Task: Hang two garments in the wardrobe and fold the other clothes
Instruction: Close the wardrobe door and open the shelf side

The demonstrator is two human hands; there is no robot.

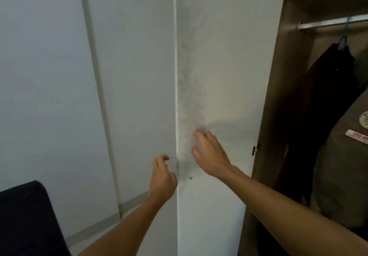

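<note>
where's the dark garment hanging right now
In the head view, the dark garment hangs at the far right inside the open wardrobe, on a blue hanger hooked over the metal rail.

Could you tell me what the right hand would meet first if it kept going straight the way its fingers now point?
Most likely the white door: the right hand points up and forward at its inner face, fingers seemingly at or very near it. Depth is unclear.

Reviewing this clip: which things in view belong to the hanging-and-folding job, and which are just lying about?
Part of the job:
wardrobe door, standing open
left hand at the door's edge
right hand on its inner face
rail
dark garment on a blue hanger

Just lying about:
dark furniture, lower left
printed items on the inner surface
</note>
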